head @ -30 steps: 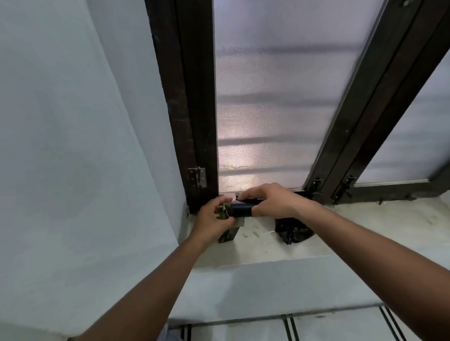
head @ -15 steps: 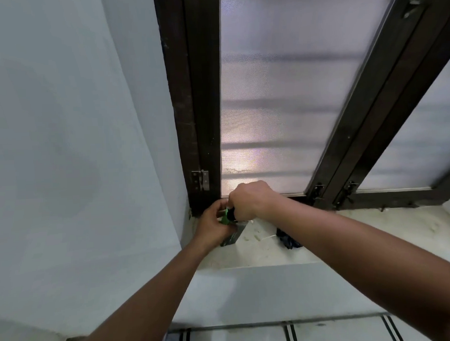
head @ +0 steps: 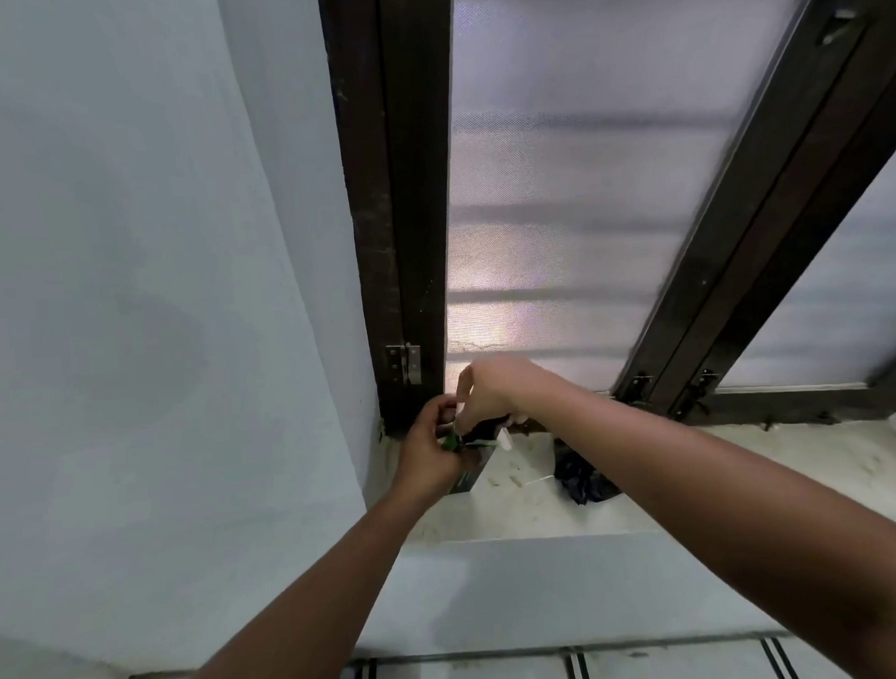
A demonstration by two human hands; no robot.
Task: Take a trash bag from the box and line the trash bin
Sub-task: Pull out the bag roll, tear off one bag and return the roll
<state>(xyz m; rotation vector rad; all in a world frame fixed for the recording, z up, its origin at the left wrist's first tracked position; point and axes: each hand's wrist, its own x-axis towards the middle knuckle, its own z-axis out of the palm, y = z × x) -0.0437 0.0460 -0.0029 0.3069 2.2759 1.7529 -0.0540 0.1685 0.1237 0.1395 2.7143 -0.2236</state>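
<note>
Both my hands meet at the left corner of a window sill (head: 745,476). My left hand (head: 429,451) grips a small trash bag box (head: 468,478) with green print; only its lower corner and a green edge show. My right hand (head: 493,393) is above it and pinches a dark roll of trash bags (head: 482,429) at the box's top. A white strip hangs beside the roll. The trash bin is not in view.
A crumpled black plastic bag (head: 580,477) lies on the sill, partly behind my right forearm. Dark window frames (head: 396,214) with frosted panes rise behind the sill. A pale wall stands to the left, and tiled floor (head: 650,667) shows below.
My right hand slid left along the dark roll from its right end to the box's top and has lifted slightly. The left hand stayed on the box.
</note>
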